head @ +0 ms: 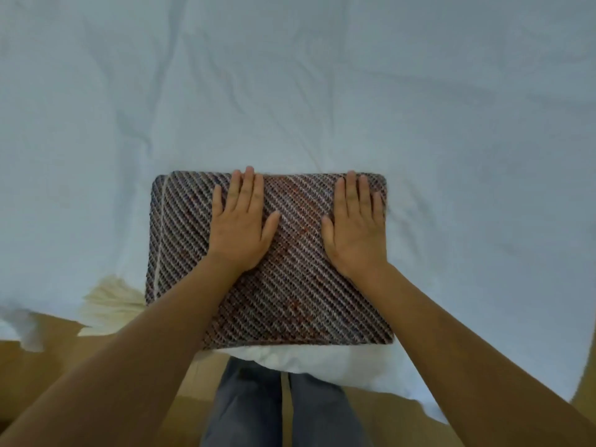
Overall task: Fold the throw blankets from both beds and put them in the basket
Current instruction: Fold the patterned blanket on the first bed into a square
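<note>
— Woven stuff, brown with pale diagonal ribs: your throw blanket (290, 285) is folded into a thick rectangle. It lies on the white bed (290, 91), at the near edge, right in front of your legs.

— And my hands?

— Your left grip (240, 227) and right grip (356, 227) both lie palm down on the top layer, towards the far edge. The fingers are straight and the thumbs are spread. Both are released and grasp nothing; you look to be pressing the fold flat.

— How will it carry?

— Softly, I judge. It is a limp bundle with some bulk and probably little weight. Nothing stiff holds the layers together, so they may slide apart or spring open if you pinch only the top one. A cream fringe (113, 298) sticks out at the near left corner, and I think it would trail or snag.

— So where do I take it?

— Go in from the two short sides, with your fingers under the bottom layer and your thumbs on top, so that you clamp the whole stack. You could tuck the fringe in first. No basket shows in this view, so you will have to look for it.
</note>
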Action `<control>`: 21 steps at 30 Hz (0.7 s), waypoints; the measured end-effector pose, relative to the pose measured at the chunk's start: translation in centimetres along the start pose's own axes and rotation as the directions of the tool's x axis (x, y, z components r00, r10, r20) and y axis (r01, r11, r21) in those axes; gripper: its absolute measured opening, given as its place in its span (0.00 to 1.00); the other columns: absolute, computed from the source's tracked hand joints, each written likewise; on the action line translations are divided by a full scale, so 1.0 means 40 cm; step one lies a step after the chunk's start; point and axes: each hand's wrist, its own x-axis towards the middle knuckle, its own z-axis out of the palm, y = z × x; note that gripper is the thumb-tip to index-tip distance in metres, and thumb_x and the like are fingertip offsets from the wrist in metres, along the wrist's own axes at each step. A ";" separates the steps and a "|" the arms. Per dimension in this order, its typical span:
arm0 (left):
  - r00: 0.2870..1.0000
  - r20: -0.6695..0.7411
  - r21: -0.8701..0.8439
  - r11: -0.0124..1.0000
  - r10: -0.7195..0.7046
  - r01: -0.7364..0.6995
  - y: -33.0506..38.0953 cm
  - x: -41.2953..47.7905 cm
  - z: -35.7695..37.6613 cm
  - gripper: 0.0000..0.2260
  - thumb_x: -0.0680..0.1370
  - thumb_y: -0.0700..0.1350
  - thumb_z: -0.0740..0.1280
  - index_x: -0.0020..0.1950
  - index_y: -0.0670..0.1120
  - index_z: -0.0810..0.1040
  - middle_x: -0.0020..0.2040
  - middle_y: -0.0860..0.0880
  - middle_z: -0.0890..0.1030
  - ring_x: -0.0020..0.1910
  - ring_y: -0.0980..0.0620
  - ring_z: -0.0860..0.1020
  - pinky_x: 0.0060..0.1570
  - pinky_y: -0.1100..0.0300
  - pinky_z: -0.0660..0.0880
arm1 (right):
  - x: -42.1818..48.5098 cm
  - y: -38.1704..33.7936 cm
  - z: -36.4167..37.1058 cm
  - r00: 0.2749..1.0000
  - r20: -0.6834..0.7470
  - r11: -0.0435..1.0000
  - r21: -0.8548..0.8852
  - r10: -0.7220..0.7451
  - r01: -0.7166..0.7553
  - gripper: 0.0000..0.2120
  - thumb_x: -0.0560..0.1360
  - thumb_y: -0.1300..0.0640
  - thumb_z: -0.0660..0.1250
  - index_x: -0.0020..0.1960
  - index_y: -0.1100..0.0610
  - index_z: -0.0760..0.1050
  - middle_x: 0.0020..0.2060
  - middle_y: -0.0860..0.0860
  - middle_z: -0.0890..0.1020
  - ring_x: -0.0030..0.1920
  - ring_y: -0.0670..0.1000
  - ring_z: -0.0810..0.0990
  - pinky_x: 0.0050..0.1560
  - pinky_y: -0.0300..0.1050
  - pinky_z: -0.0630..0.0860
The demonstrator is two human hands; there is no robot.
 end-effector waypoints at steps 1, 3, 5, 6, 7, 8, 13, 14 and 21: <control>1.000 -0.019 -0.001 1.000 -0.021 0.021 -0.015 -0.012 -0.004 0.32 0.76 0.61 0.38 0.76 0.44 0.42 0.78 0.46 0.46 0.73 0.54 0.37 0.69 0.53 0.30 | -0.002 -0.046 0.000 0.998 -0.001 0.998 0.028 -0.064 0.064 0.31 0.79 0.47 0.47 0.75 0.58 0.38 0.74 0.52 0.38 0.74 0.50 0.35 0.67 0.42 0.21; 0.999 -0.033 0.026 0.999 -0.026 0.027 -0.048 -0.029 -0.001 0.30 0.77 0.59 0.40 0.76 0.45 0.42 0.78 0.45 0.47 0.73 0.54 0.37 0.69 0.51 0.31 | 0.005 -0.145 0.022 0.980 0.052 0.979 0.072 -0.193 0.189 0.30 0.80 0.46 0.46 0.75 0.57 0.38 0.74 0.51 0.38 0.74 0.49 0.35 0.68 0.44 0.23; 0.998 -0.024 0.024 0.998 -0.049 0.050 -0.085 -0.035 0.016 0.30 0.78 0.59 0.41 0.76 0.47 0.42 0.78 0.46 0.46 0.74 0.53 0.38 0.70 0.50 0.33 | 0.020 -0.202 0.054 0.962 0.112 0.968 0.061 -0.247 0.242 0.29 0.81 0.46 0.45 0.76 0.56 0.40 0.76 0.51 0.41 0.76 0.51 0.37 0.69 0.47 0.27; 0.997 -0.016 0.008 0.997 -0.074 0.074 -0.108 -0.034 0.028 0.30 0.78 0.59 0.42 0.76 0.48 0.41 0.78 0.46 0.46 0.75 0.52 0.39 0.70 0.50 0.33 | 0.030 -0.206 0.071 0.960 0.127 0.968 0.039 -0.250 0.247 0.29 0.80 0.46 0.45 0.76 0.56 0.40 0.77 0.51 0.43 0.76 0.51 0.39 0.70 0.47 0.28; 0.996 -0.005 -0.008 0.996 -0.093 0.093 -0.130 -0.032 0.040 0.30 0.78 0.60 0.42 0.76 0.49 0.40 0.78 0.47 0.45 0.76 0.51 0.40 0.70 0.50 0.33 | 0.037 -0.195 0.083 0.960 0.129 0.968 0.016 -0.249 0.249 0.29 0.80 0.45 0.45 0.76 0.55 0.41 0.77 0.51 0.43 0.76 0.51 0.40 0.69 0.47 0.28; 0.995 0.008 -0.017 0.995 -0.100 0.101 -0.150 -0.029 0.055 0.31 0.77 0.62 0.42 0.76 0.49 0.39 0.78 0.47 0.44 0.76 0.50 0.41 0.70 0.51 0.34 | 0.039 -0.173 0.091 0.963 0.119 0.970 -0.005 -0.242 0.244 0.29 0.80 0.44 0.45 0.76 0.54 0.41 0.77 0.51 0.44 0.76 0.51 0.41 0.69 0.46 0.28; 0.990 0.035 -0.031 0.990 -0.139 0.141 -0.223 -0.023 0.091 0.35 0.75 0.67 0.40 0.76 0.48 0.38 0.78 0.46 0.42 0.76 0.49 0.40 0.71 0.49 0.35 | 0.022 -0.057 0.096 0.997 0.020 0.997 -0.039 -0.073 0.073 0.30 0.78 0.42 0.45 0.76 0.53 0.46 0.76 0.55 0.52 0.76 0.54 0.49 0.71 0.47 0.34; 0.988 0.058 -0.043 0.988 -0.145 0.148 -0.232 -0.021 0.087 0.36 0.75 0.67 0.41 0.76 0.48 0.38 0.78 0.46 0.42 0.76 0.49 0.40 0.71 0.48 0.36 | 0.014 -0.052 0.092 1.000 0.017 0.999 -0.049 -0.023 0.024 0.30 0.78 0.42 0.45 0.76 0.54 0.46 0.76 0.56 0.52 0.76 0.55 0.48 0.72 0.48 0.34; 0.962 -0.002 -0.245 0.933 -0.271 0.263 -0.156 -0.096 0.012 0.32 0.79 0.60 0.46 0.76 0.44 0.40 0.77 0.46 0.41 0.75 0.49 0.39 0.69 0.46 0.33 | 0.007 -0.224 0.053 0.928 0.104 0.903 0.213 0.358 -0.372 0.30 0.79 0.45 0.45 0.76 0.55 0.40 0.77 0.52 0.43 0.76 0.53 0.39 0.72 0.53 0.35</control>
